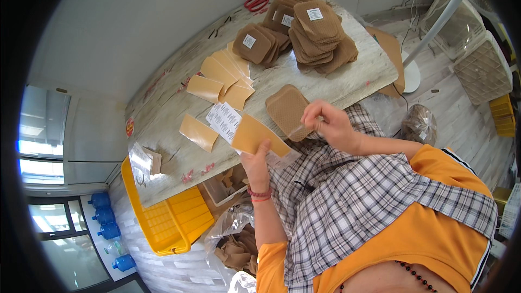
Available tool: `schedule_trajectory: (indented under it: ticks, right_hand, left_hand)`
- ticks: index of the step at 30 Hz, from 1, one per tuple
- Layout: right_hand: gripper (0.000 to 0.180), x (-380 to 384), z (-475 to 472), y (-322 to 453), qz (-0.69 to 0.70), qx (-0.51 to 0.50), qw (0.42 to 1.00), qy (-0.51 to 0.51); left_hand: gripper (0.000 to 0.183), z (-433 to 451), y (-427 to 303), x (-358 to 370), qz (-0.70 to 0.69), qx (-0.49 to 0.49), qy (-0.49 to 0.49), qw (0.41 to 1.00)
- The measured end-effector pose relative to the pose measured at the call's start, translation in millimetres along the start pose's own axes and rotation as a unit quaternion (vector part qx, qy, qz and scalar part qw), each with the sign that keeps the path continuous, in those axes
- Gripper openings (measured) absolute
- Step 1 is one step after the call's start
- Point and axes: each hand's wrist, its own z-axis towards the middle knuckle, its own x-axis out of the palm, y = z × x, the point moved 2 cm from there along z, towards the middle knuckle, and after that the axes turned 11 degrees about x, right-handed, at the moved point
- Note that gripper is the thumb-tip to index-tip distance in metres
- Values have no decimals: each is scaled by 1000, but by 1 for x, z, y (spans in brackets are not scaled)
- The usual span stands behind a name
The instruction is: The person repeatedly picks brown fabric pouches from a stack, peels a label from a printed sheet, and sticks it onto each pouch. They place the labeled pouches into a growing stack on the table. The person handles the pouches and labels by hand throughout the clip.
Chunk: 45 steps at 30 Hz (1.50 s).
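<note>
My left hand (256, 162) grips a sheet of labels with tan backing paper (258, 135), its thumb on top, at the table's front edge. Part of a white printed label sheet (224, 118) shows beyond it. My right hand (330, 125) is raised, fingers curled together, beside a small pile of brown mesh-textured fabric pads (286, 110). Blur at its fingertips hides whether they pinch a label. Farther back, brown pads stand in stacks (317, 28), some topped with a white label (314, 14). Tan backing-paper pieces (220, 67) lie fanned out left of the pads.
Red-handled scissors (256, 3) lie near the wall. A clear packet (140, 160) rests at the table's left end. Beneath stand a yellow plastic basket (163, 228) and a clear bag of brown fabric (238, 248). White plastic crates (482, 67) and a metal pole (435, 22) stand right.
</note>
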Motion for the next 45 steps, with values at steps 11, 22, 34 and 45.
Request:
schedule_trajectory:
  ticks: [11, 22, 34, 45]
  right_hand:
    - [6, -17, 73, -45, -121, 212, 969, 41]
    - [11, -8, 67, -51, -236, 113, 965, -22]
    - [11, -5, 67, -53, -281, 69, 957, -28]
    - [9, -3, 67, -52, -315, 47, 947, -29]
  left_hand:
    - [14, -12, -15, 46, 435, 333, 344, 762]
    - [14, -12, -12, 50, 435, 331, 349, 761]
    - [14, -13, -10, 49, 439, 328, 348, 761]
    - [14, -13, -16, 53, 443, 328, 330, 766]
